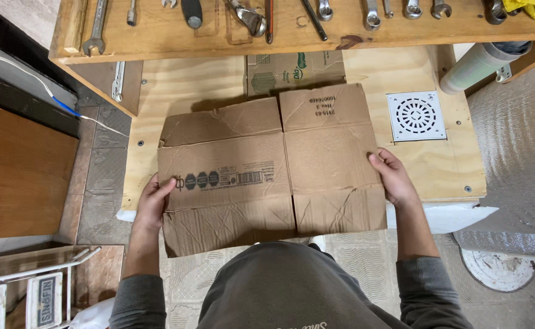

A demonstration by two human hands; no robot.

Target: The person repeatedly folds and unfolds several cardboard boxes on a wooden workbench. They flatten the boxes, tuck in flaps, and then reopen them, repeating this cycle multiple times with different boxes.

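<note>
Two hands, left hand and right hand, pinch the flattened cardboard box by opposite side edges.

Flattened box: brown corrugated cardboard, matt, heavily creased, gripped at both side edges by bare left hand and right hand. Beneath the fingers, platform of pale plywood, unfinished, visible grain. Just beyond the right fingertips, white vent grille, smooth plastic by the look. Farther beyond, rough wooden shelf bearing wrenches of dull grey metal. Outboard of the right fingers, translucent bubble wrap, slightly glossy. Sleeves of grey knit cloth.
</note>
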